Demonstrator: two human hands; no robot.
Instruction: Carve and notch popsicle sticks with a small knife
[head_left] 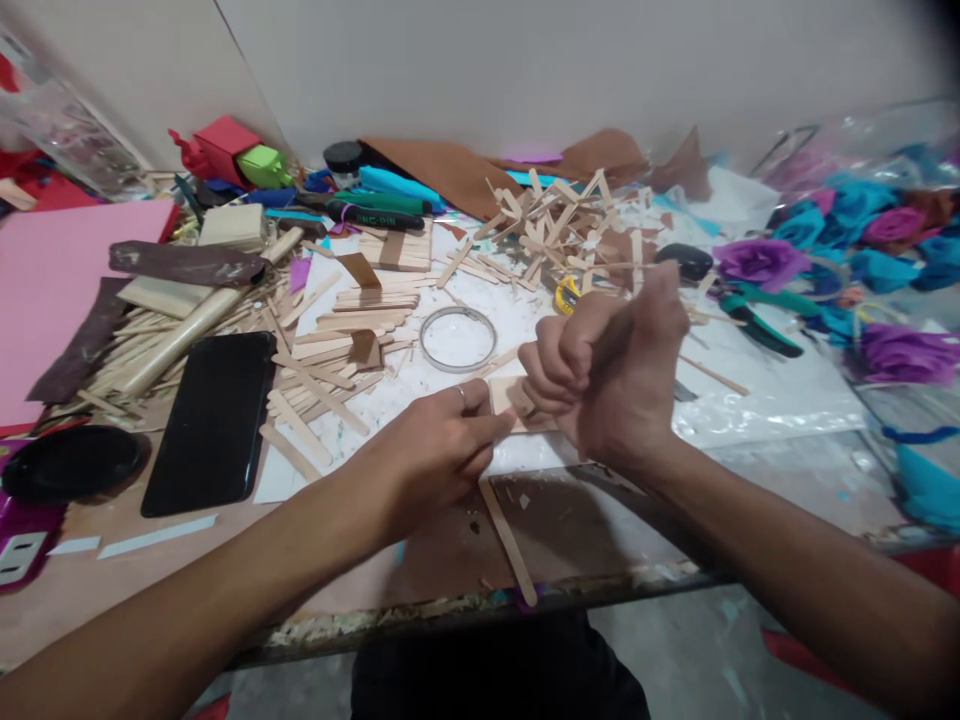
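My left hand point(435, 445) rests on the table with a ring on one finger, its fingertips pressed on the left edge of a small flat piece made of ice-cream sticks point(514, 402). My right hand point(600, 365) is curled into a fist just above the right side of that piece; what its fingers hold is hidden. A single loose stick point(508, 540) lies near the table's front edge below my hands. A metal ring point(457, 338) lies just beyond the left hand.
A black phone point(214, 420) lies at the left, beside piles of loose sticks point(337, 350). Glued stick crosses point(559, 225) are heaped at the back. Paper flowers point(847, 250) and green-handled pliers point(757, 320) lie at the right. Pink sheet point(52, 290) at far left.
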